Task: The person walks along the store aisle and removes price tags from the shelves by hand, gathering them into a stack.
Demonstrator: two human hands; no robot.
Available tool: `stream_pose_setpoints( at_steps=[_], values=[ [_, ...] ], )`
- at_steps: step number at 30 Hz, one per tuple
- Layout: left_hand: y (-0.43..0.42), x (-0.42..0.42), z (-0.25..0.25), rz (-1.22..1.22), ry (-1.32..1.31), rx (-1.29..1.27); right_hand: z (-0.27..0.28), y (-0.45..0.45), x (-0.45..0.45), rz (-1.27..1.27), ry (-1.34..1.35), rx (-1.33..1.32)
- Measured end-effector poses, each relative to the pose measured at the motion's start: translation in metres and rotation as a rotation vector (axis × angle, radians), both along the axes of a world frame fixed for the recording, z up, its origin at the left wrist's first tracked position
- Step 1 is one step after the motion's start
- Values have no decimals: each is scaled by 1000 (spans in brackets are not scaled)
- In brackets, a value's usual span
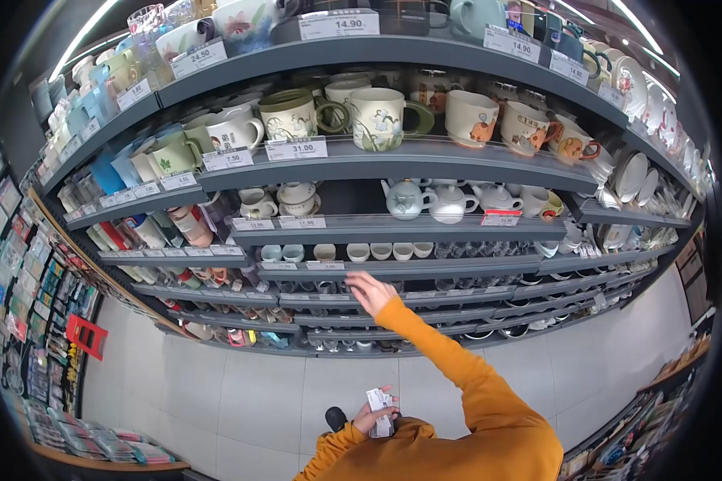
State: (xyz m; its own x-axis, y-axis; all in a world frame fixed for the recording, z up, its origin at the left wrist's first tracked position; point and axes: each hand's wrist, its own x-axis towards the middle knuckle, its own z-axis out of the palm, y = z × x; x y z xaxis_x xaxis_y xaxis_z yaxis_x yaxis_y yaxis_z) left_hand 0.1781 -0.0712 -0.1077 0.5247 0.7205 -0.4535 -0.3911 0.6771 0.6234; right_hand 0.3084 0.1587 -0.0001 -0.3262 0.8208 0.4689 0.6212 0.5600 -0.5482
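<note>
My right hand (371, 293) is stretched out toward the shelves, fingers apart, with nothing in it. It appears in front of a lower shelf edge, below a row of small white cups (381, 252). Low at my body, my left hand (371, 417) holds a small stack of printed price labels (379, 410). Higher up stand a white mug with a green handle (377, 119) and a pale blue teapot (407, 199). A price label (298, 149) reading 31.00 sits on the mug shelf's edge.
Shelves of cups and glasses curve across the view. Plates (632, 175) stand at the right. A red stool (87, 337) is on the left, beside a rack of hanging packages (44, 309). Grey tiled floor (257, 393) lies below, with low displays at both lower corners.
</note>
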Motion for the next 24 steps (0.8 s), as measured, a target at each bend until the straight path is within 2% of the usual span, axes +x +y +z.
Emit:
stream_pose_setpoints(
  at_steps=[2,3,8,11,15,16,20,22,24],
  values=[
    [7,-12,6,-75,-5,29,11,28,-26,-70,-119,13],
    [11,-20,5,-87,-12,48,-5,47,-36,-103,-151,124],
    [28,-61,8,-154,-22,39,-29,84,-62,-233,-310,28],
    [32,-81,15,-124,2,-33,-38,94,-68,-254,-228,43],
    [43,-106,2,-57,-144,-224,-19,91,-69,-284,-199,-5],
    [46,-111,-3,5,-110,-202,-15,87,-68,-302,-151,68],
    [65,-129,-17,256,-7,-102,22,36,-71,-328,224,-160],
    [75,-133,-7,377,52,-58,-29,17,-72,-211,504,-348],
    [85,-136,0,369,110,1,-88,-28,-85,-31,803,-548]
  ],
)
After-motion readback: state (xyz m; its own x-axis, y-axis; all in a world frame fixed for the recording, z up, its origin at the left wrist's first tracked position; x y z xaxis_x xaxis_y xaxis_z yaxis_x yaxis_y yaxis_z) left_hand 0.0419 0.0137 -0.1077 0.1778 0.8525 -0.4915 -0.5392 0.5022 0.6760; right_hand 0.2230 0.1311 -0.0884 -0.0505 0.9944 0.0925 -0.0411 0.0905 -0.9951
